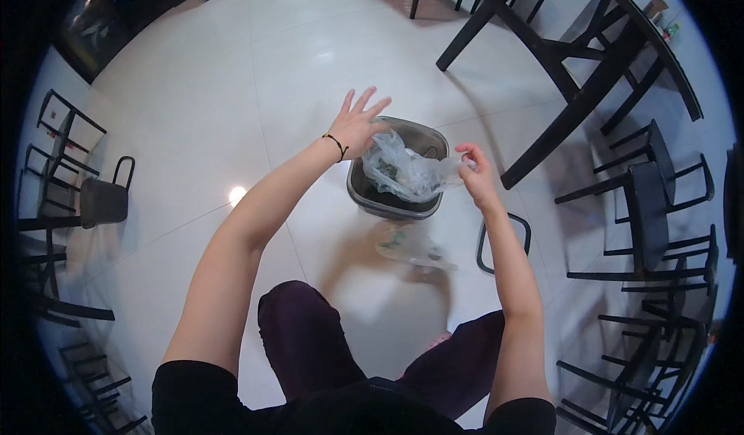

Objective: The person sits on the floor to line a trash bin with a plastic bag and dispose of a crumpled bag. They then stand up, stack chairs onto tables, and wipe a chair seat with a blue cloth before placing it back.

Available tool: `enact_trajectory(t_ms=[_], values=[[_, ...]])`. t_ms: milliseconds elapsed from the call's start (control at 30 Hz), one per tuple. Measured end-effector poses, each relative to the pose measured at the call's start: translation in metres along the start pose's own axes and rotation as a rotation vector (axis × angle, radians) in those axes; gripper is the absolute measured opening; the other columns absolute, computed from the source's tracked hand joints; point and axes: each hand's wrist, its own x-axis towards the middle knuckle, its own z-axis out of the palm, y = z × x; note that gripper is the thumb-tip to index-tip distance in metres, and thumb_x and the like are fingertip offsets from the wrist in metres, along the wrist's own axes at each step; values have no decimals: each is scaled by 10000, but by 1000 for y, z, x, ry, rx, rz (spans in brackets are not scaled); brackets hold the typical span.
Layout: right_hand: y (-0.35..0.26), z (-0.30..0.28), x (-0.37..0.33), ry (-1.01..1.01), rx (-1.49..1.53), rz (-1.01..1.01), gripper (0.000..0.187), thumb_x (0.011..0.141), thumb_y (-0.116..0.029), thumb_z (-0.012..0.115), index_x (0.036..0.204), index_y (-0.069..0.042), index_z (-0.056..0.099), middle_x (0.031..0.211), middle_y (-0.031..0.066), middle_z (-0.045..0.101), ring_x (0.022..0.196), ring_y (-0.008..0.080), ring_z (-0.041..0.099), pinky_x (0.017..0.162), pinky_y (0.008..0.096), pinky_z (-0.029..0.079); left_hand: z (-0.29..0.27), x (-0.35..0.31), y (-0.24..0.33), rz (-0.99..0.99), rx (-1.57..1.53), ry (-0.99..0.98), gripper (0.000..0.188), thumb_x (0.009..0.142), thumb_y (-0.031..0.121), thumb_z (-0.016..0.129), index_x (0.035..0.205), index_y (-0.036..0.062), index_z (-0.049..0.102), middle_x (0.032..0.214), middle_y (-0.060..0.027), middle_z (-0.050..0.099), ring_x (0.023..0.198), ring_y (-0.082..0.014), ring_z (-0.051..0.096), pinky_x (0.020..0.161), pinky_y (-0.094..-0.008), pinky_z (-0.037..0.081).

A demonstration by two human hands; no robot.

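Mid-frame, the bag (404, 170) is seemingly being adjusted in the bin (394, 212), pinched by the right hand (478, 179); left hand (356, 130) splayed, contact unclear; two-handed grip seems needed.

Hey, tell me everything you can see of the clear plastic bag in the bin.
The plastic bag is thin, clear to whitish, limp and crumpled. It lies bunched in the mouth of the grey bin, partly down inside. Its right end stretches out to the right hand, which pinches it. The left hand, spread open, is at its upper left; I can't tell whether it touches.
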Motion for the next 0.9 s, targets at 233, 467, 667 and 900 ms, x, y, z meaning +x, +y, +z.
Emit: enact_trajectory(t_ms=[233,467,667,900], values=[[19,-2,1,-207,-413,-265,423,605,-217,729,956,-47,566,952,91,575,927,206,523,822,317,398,43,11,2,-366,-936,24,405,654,74,444,1047,73,543,949,-133,595,916,-253,556,813,-345,434],[34,-8,18,-143,-446,-17,288,662,-227,706,809,-10,587,807,100,572,729,188,538,678,302,434,60,-23,-54,-363,-1204,-199,518,720,178,557,1224,137,443,875,-57,605,718,-127,534,634,-277,445],[14,-4,19,129,-450,-127,277,747,-118,605,990,-19,519,821,115,554,738,207,529,688,306,430,30,-29,-41,-579,-1305,-129,474,747,257,584,1201,169,482,811,-2,557,562,-58,417,467,-201,337],[8,0,15,203,-852,-431,351,700,6,530,1044,-45,484,969,139,524,906,318,503,791,376,398,34,-4,-33,-709,-1423,110,279,774,245,503,994,110,610,792,-37,577,556,-100,474,518,-238,419]])
